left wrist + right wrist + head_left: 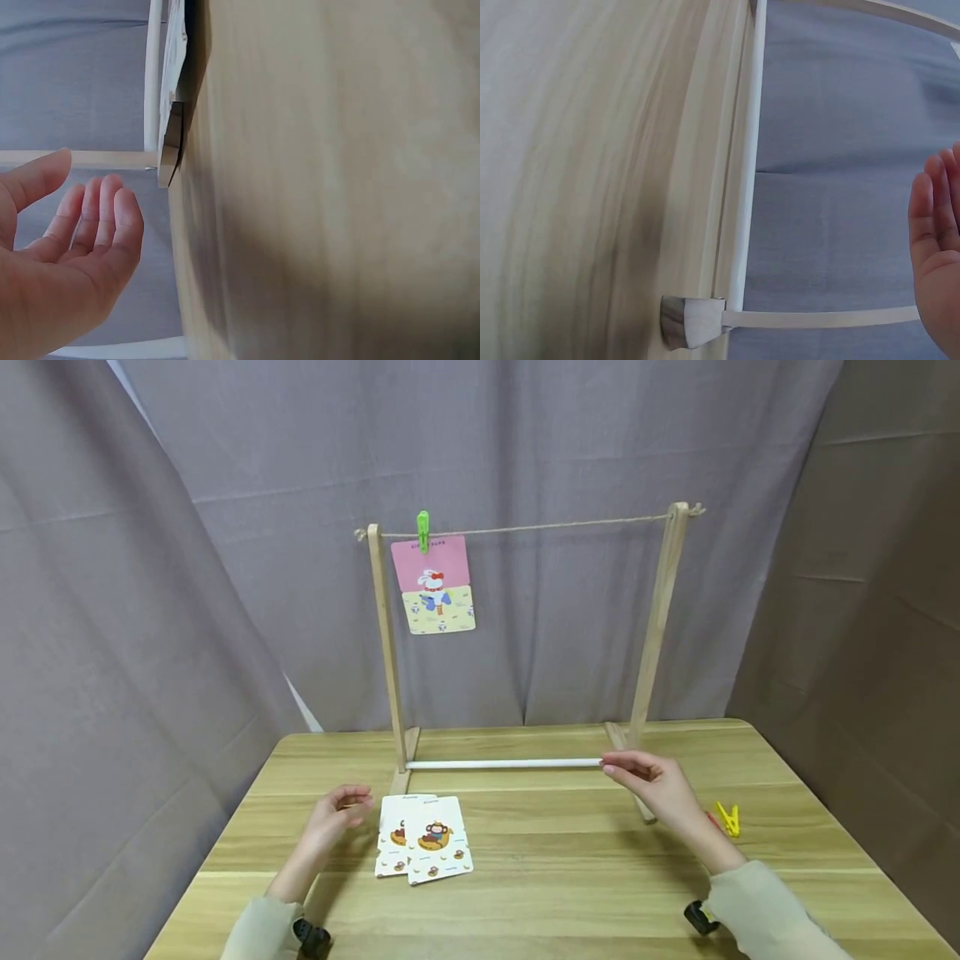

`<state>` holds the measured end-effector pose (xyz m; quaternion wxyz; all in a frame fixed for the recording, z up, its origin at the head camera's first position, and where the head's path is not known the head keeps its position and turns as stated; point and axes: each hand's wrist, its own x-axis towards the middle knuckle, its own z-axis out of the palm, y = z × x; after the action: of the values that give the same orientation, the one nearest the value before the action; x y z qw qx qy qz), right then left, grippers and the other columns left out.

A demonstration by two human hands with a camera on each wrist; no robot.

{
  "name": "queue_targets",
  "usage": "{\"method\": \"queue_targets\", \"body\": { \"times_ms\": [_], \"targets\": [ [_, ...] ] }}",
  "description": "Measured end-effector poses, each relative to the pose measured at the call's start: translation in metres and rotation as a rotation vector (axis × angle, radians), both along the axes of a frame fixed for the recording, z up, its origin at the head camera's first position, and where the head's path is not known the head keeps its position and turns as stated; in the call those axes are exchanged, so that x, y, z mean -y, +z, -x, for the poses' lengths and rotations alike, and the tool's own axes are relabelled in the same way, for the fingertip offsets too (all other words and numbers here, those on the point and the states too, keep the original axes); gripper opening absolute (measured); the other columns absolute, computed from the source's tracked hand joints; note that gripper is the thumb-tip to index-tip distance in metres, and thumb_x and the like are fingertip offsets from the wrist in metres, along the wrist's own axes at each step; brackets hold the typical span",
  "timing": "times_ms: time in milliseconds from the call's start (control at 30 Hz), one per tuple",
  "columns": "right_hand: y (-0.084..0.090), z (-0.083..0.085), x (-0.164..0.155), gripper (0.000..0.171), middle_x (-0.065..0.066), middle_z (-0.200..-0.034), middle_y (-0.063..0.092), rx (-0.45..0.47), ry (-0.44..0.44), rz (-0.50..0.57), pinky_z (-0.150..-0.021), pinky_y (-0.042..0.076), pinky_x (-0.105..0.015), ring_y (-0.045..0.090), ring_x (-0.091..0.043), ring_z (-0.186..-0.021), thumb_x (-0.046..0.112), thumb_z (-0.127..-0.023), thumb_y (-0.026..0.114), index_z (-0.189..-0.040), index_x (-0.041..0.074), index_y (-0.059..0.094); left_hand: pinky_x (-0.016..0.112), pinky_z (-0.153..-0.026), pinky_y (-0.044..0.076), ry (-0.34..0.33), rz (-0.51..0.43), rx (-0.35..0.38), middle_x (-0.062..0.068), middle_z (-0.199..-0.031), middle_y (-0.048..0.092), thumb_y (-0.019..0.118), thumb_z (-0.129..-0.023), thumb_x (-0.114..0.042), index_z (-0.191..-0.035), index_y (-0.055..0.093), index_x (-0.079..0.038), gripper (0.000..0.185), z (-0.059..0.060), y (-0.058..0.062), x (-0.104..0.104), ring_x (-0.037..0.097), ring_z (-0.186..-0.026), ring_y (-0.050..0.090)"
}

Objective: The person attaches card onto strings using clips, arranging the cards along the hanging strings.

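My left hand [333, 817] hovers just left of two overlapping white cards [442, 822] printed with a monkey on a banana. In the left wrist view its fingers [127, 217] are relaxed and loosely bent, with nothing in them. My right hand [663, 789] is raised in front of the right post of a wooden frame [654, 627]. The right wrist view shows its fingers [922, 206] nearly straight and apart from the white rod [748, 172]; its thumb is out of that view. A green clothespin [423, 531] clips a pink-and-yellow rabbit card [442, 606] to the twine [555, 526].
A yellow clothespin [729, 820] lies on the wooden table [540, 893] beside my right forearm. A red piece [712, 818] is partly hidden behind that arm. The frame's feet stand near the back edge, and grey curtains [570, 635] hang behind.
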<state>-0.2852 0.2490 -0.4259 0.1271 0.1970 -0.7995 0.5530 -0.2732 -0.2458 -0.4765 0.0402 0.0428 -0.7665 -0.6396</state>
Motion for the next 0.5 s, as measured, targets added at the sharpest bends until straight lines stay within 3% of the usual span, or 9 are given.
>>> {"method": "queue_targets", "body": {
  "times_ms": [300,500],
  "targets": [
    [-0.009,0.001,-0.007,0.031,-0.013,-0.112,0.073,0.025,-0.033,-0.028,-0.08,0.054,-0.017,0.067,-0.001,-0.095,0.02,-0.097,0.071,-0.12,0.0,0.07,0.032,-0.08,0.057,0.014,0.02,0.045,0.02,-0.11,0.065,0.069,-0.092,-0.003,-0.128,0.051,0.015,0.044,-0.002,-0.006,-0.001,0.024,-0.093,0.064],
    [-0.013,0.003,-0.01,0.032,-0.006,-0.112,0.074,0.035,-0.033,-0.027,-0.081,0.054,-0.018,0.068,-0.003,-0.097,0.021,-0.097,0.07,-0.121,-0.001,0.069,0.03,-0.075,0.058,-0.008,0.018,0.054,0.024,-0.109,0.065,0.066,-0.091,0.001,-0.129,0.05,0.018,0.045,-0.004,-0.007,0.0,0.025,-0.088,0.065]
  ]
}}
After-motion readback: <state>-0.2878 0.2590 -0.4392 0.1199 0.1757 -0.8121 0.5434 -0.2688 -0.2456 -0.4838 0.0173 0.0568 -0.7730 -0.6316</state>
